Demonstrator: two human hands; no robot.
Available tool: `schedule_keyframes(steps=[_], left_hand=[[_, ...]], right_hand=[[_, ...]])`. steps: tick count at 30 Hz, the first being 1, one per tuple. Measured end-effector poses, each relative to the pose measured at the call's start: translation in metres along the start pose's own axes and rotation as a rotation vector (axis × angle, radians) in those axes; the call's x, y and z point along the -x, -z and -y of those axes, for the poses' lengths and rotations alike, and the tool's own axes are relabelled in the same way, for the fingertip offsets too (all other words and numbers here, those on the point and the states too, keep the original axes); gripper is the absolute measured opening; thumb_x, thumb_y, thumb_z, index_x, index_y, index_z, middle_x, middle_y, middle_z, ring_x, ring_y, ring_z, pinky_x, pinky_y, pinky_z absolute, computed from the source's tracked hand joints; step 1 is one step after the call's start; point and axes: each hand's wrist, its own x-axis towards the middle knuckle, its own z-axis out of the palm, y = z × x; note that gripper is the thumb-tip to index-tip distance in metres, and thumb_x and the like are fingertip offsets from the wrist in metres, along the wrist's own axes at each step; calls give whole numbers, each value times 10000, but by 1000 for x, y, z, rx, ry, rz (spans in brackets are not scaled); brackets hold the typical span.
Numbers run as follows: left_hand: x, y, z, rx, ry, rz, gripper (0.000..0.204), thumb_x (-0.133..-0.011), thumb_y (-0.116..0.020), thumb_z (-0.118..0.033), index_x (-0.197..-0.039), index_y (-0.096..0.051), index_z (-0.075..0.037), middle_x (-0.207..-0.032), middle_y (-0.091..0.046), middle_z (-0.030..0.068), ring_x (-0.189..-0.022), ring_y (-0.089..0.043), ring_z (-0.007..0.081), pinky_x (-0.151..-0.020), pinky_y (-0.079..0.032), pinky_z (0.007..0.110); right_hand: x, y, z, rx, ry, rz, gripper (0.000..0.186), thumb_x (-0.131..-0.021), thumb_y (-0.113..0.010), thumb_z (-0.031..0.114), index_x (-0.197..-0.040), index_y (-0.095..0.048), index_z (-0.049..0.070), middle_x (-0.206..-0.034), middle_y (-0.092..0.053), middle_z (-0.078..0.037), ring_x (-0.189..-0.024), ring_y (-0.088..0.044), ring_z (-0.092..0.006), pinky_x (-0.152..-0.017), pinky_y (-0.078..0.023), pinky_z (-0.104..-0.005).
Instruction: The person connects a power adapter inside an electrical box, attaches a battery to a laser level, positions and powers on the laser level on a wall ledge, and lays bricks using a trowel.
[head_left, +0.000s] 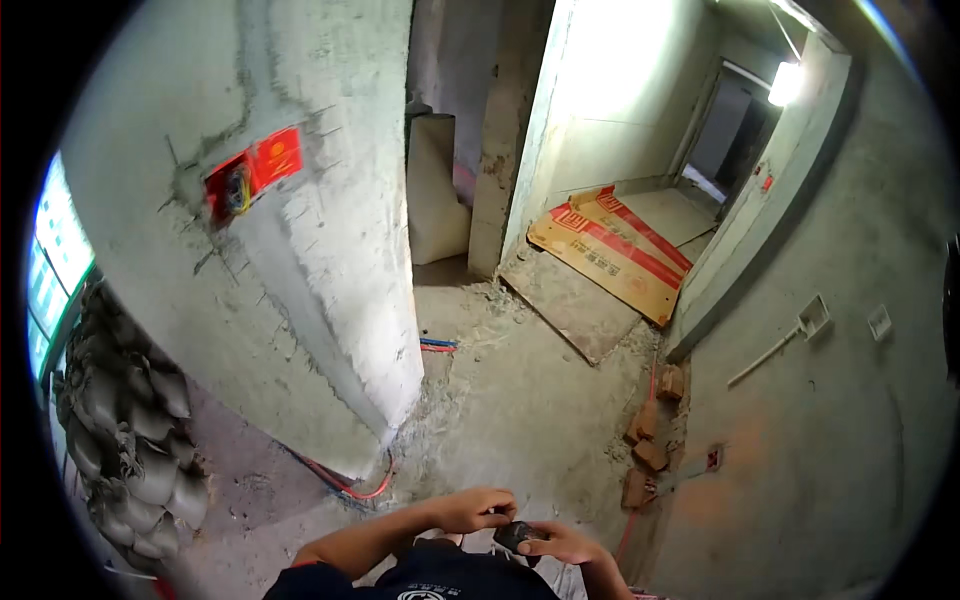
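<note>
At the bottom centre of the head view, in front of my dark shirt, my right hand (pixel 556 544) grips a small dark object (pixel 515 535), perhaps a tool or device; its exact kind is unclear. My left hand (pixel 477 510) is just above and left of that object, its fingers curled and pinched close to the object's upper edge. Whether those fingertips hold anything is too small to tell. Both forearms reach in from the lower edge, and the concrete floor (pixel 490 420) lies beyond my hands.
A wall (pixel 330 220) with red box (pixel 275 155) and wires stands front left; stacked sacks (pixel 140 440) sit left. Bricks (pixel 645 455) and conduits (pixel 380 480) line the floor edges. Cardboard (pixel 610 260) and a board (pixel 570 310) cover the doorway floor. A rolled sheet (pixel 435 190) stands behind.
</note>
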Motion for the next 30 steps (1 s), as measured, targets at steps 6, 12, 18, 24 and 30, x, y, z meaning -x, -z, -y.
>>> schedule_keyframes(steps=[6,12,18,24,30], left_hand=[[-169,103,15,-128,39,149,172,-914,-529,-190,-881,-520,-22,-833,-530,151,-780,-519,309,-712,-411,389],[-350,202,51,104,398,253,211,-922,-500,-249,-927,-522,-39,-782,-536,50,-661,-528,123,-541,-445,291],[-497,307,68,35,273,-86,182,-861,-602,-210,-874,-560,-33,-778,-555,46,-761,-526,132,-696,-442,295],[-624,403,86,406,230,-220,107,-877,-623,-125,-907,-551,-52,-827,-542,-17,-783,-495,53,-691,-424,224],[-776,520,131,521,86,-188,235,-887,-636,-165,-1060,-513,-64,-877,-523,-8,-763,-492,62,-673,-431,234]], right_hand=[[-15,137,72,116,108,-275,604,-783,-765,308,-1238,-549,-26,-1030,-613,-43,-951,-538,-117,-856,-437,-274],[-47,302,143,120,301,-447,682,-717,-796,397,-1218,-566,-6,-1043,-636,-118,-993,-586,-191,-902,-442,-316],[-75,470,254,326,322,-597,756,-659,-823,423,-1230,-552,8,-1149,-568,-177,-1051,-574,-291,-903,-453,-359],[-116,610,353,106,383,-529,726,-650,-863,222,-1263,-523,33,-1146,-518,-67,-1055,-531,-176,-909,-435,-300],[-171,766,434,0,404,-550,745,-651,-865,164,-1287,-498,33,-1129,-521,-37,-1056,-518,-155,-920,-419,-289]])
